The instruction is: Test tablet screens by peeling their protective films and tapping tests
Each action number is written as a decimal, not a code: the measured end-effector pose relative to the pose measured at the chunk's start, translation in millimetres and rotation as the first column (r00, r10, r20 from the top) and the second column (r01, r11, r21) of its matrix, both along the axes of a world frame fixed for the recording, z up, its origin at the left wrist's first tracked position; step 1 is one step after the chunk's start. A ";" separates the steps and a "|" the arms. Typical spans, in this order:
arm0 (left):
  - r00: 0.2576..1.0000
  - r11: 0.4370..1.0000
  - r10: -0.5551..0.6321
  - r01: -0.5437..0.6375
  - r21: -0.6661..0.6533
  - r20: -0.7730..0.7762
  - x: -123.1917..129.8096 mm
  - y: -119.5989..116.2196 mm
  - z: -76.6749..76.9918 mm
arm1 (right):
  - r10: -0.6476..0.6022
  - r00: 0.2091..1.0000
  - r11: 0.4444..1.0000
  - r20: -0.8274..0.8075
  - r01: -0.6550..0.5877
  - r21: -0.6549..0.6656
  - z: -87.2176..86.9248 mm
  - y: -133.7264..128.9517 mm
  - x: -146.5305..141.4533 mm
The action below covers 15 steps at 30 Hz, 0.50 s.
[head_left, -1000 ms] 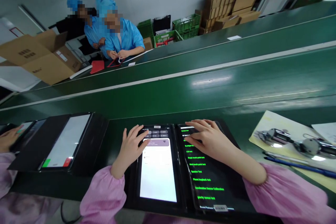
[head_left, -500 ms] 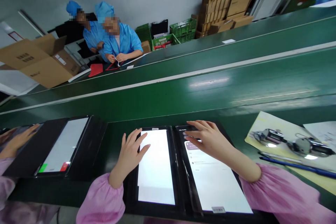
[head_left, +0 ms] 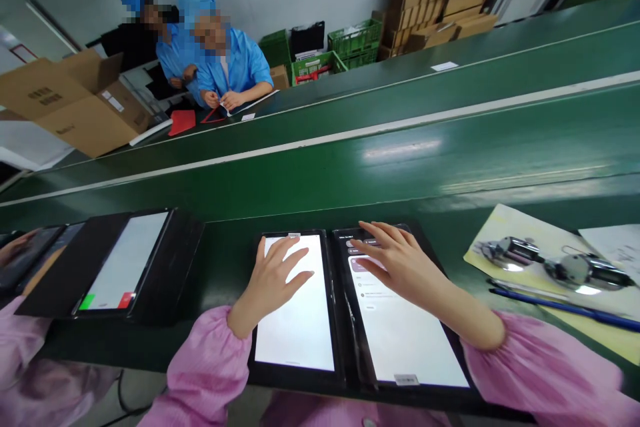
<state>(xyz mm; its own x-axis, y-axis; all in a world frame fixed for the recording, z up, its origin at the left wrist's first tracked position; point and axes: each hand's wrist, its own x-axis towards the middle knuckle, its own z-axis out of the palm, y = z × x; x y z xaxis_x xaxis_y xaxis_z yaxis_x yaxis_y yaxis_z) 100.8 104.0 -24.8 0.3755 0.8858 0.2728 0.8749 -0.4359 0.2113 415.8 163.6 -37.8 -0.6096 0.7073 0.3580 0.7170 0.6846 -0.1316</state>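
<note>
On the workbench (head_left: 223,270) I see the left tablet (head_left: 295,320) beside the right tablet (head_left: 420,347); farther left, another tablet (head_left: 125,260) lies in an opened case (head_left: 70,267). Right of them, pens (head_left: 565,303) and metal fittings (head_left: 517,252) lie on paper (head_left: 505,223).

No word or number can be read with certainty. At five o'clock, the right tablet (head_left: 417,347) shows small dark lines on its white page, and on its lower edge is a barcode label (head_left: 406,379), too fine for reading. At seven o'clock, the left tablet (head_left: 294,327) has a small label (head_left: 294,235) on its top edge, also unreadable. At eight o'clock, the far tablet (head_left: 125,257) shows a green block (head_left: 87,301) and a red block (head_left: 125,300). Between nine and ten o'clock, the open carton (head_left: 87,127) carries dark printed characters and a white label (head_left: 113,101), all blurred.
</note>
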 end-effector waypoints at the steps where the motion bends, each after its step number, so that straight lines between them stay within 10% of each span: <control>1: 1.000 1.000 0.005 -0.005 -0.004 -0.006 0.7 -0.9 0.0 | -0.003 1.000 1.000 -0.022 0.003 0.016 -1.2 -4.4 7.7; 7: 1.000 1.000 -0.008 0.008 0.017 -0.022 3.3 -6.3 -2.5 | -0.266 0.881 0.962 -0.391 0.217 -0.167 -20.9 -6.1 65.7; 11: 0.997 0.998 -0.056 0.058 0.038 -0.048 9.2 -5.2 -3.8 | -0.525 0.575 0.806 -0.627 0.100 -0.584 -48.0 6.7 74.0; 15: 0.990 0.997 -0.072 0.071 -0.012 -0.122 14.3 -5.9 -0.7 | -0.558 0.462 0.785 -0.689 0.026 -0.618 -58.2 8.8 67.9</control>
